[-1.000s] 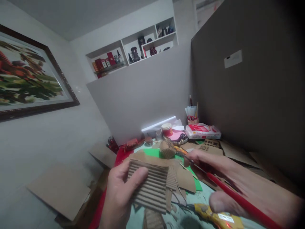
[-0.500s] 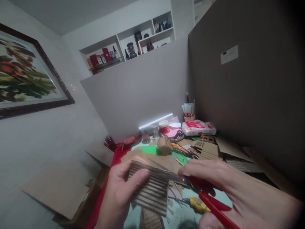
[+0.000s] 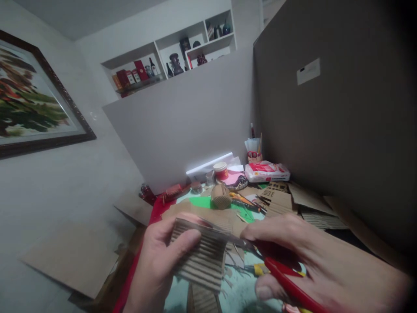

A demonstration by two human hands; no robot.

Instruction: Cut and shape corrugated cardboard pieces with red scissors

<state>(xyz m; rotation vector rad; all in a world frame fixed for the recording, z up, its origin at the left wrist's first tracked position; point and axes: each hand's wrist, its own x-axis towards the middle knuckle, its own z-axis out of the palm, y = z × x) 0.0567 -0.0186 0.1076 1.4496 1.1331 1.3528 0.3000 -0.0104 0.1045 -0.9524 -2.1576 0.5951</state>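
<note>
My left hand (image 3: pixel 159 256) pinches a piece of corrugated cardboard (image 3: pixel 202 265), its thumb lying across the ridged face. Red-handled scissors (image 3: pixel 283 276) are gripped in my right hand (image 3: pixel 302 252). Their blades run along the top edge of the cardboard, pointing left toward my left fingers. How far the blades are apart is hard to make out. Below the held piece, another strip of corrugated cardboard (image 3: pixel 203 300) lies on the table. A yellow-handled tool (image 3: pixel 259 269) lies partly hidden behind my right hand.
Thin cardboard scraps litter the pale tabletop (image 3: pixel 241 289). Farther back are a cardboard roll (image 3: pixel 221 198), an orange cutter (image 3: pixel 243 202), a paper cup (image 3: pixel 220 170) and a red-and-white packet (image 3: pixel 267 171). Cardboard sheets (image 3: pixel 280 202) pile up at right, beside a grey partition (image 3: pixel 335 130).
The scissor handles have come closer together as my right thumb has moved in. Both hands and the cardboard appear slightly farther left, along with the whole view.
</note>
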